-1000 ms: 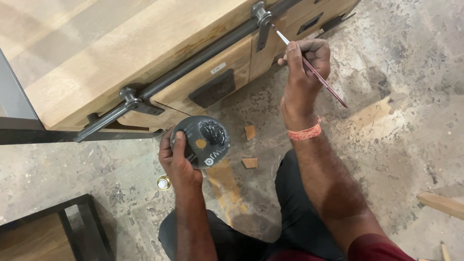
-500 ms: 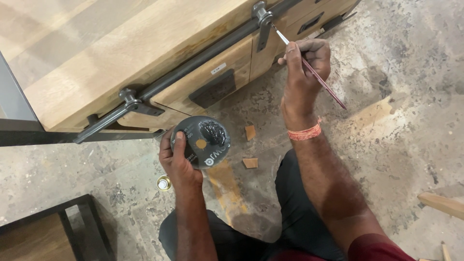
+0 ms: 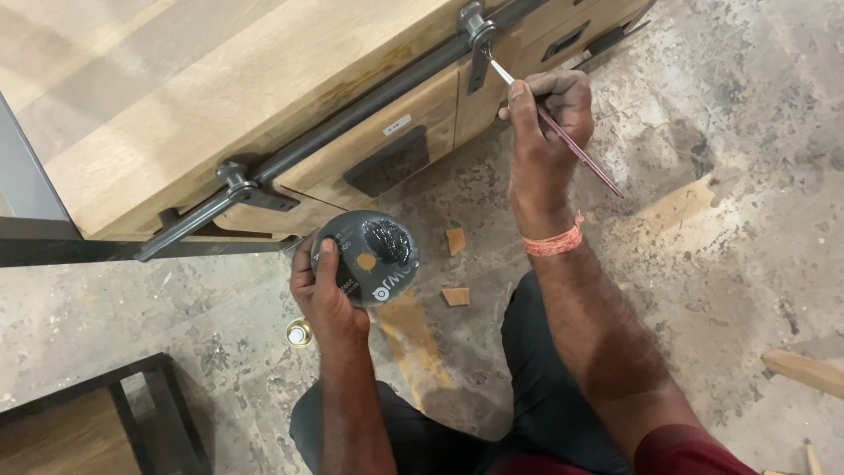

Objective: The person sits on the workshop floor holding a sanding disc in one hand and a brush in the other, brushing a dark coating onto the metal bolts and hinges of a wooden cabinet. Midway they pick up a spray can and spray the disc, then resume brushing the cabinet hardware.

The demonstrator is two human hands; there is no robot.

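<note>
A thin brush (image 3: 554,123) is pinched in the fingers of the right hand (image 3: 545,114), its pale tip set against the dark metal hanger bracket (image 3: 476,35) of a wooden cabinet (image 3: 220,97). A round dark lid (image 3: 365,257), smeared with glossy black paint and marked with an orange dot and white lettering, is gripped in the left hand (image 3: 323,295), the thumb laid across its face, and is held low above the stained concrete floor (image 3: 721,176), just below the cabinet's black sliding rail (image 3: 352,114). A small white rectangular label (image 3: 396,125) is seen on a door panel above a black recessed handle (image 3: 387,161). Two small wooden chips (image 3: 455,268) and a little round cap (image 3: 298,333) are scattered on the floor near the lid.
</note>
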